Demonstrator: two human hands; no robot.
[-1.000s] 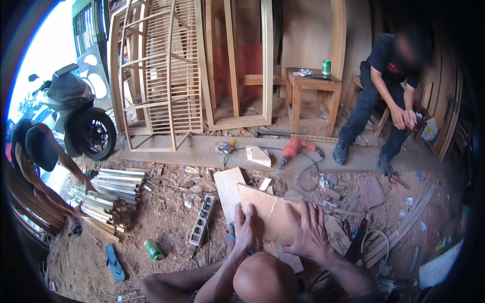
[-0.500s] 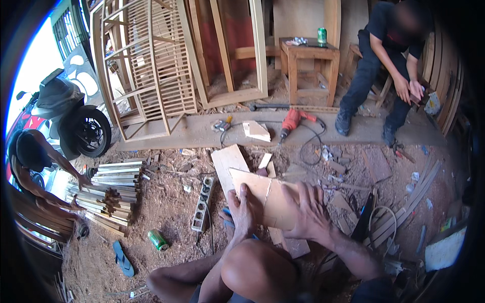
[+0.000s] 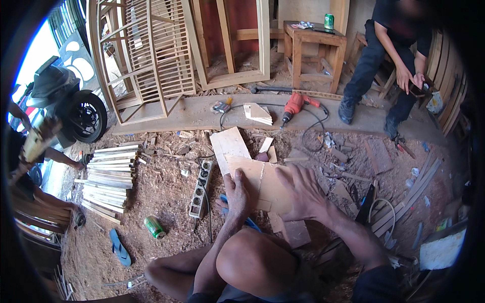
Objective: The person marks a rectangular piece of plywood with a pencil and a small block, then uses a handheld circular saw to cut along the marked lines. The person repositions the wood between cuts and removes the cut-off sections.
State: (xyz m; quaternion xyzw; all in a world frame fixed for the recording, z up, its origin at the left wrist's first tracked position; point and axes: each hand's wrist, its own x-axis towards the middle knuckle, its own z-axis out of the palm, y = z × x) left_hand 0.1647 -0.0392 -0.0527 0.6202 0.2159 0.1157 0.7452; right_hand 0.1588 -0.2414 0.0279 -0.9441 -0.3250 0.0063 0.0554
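Flat under both open hands (left (image 3: pixel 236 194), right (image 3: pixel 303 192)) lies the cardboard sheet (image 3: pixel 265 184)

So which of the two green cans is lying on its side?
The green can on the sawdust, near the blue sandal, lies tipped over; the other can stands upright on the wooden table.

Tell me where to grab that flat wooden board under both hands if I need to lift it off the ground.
Probably by its two side edges. The wooden board lies flat on the sawdust with the left hand pressing its left edge and the right hand spread on its right part. Come from the near side, curling fingers under each edge; the far end overlaps another plank.
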